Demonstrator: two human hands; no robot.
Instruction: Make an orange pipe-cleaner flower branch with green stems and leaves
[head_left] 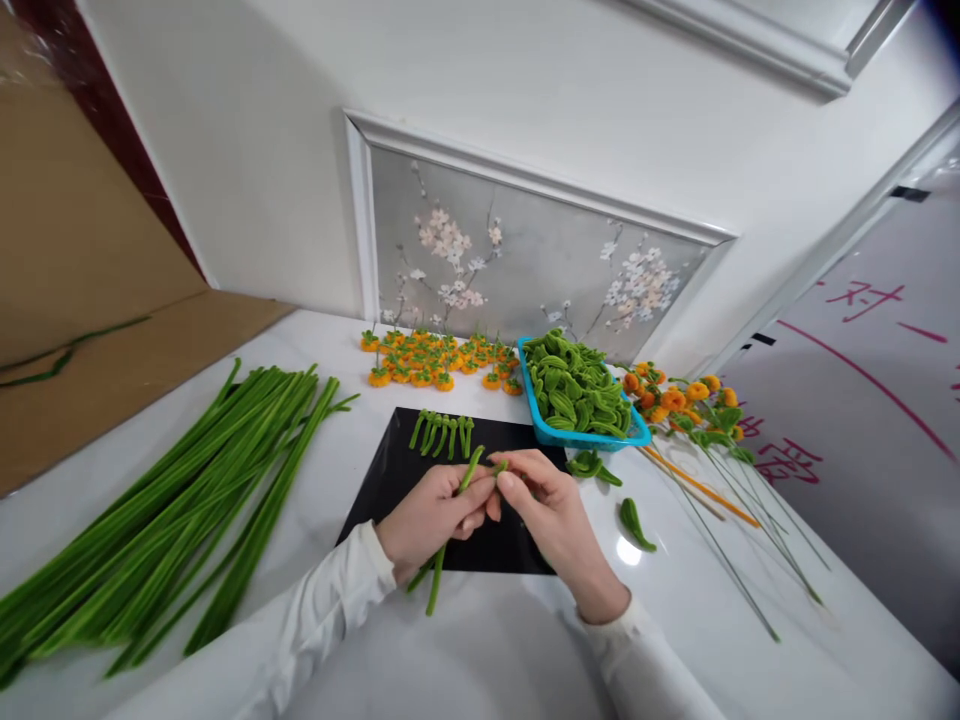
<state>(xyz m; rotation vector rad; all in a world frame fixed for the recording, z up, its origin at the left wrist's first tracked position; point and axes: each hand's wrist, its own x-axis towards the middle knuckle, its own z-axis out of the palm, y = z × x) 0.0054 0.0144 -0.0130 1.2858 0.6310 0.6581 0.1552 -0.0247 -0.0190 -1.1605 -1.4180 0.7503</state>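
Over a black mat, my two hands meet at the fingertips. My left hand is closed round green pipe cleaners, whose ends stick out above and below the fist. My right hand pinches a green end of pipe cleaner against the left fingers. How the pieces join between the fingers is hidden. On the mat's far part lies a row of short bent green pieces. Just right of my right hand are loose green leaf shapes and another single leaf.
A blue basket heaped with green leaves stands behind the mat. Small orange flower heads line the wall. Long green pipe cleaners spread at left. Finished orange flowers with thin stems lie at right, near a whiteboard.
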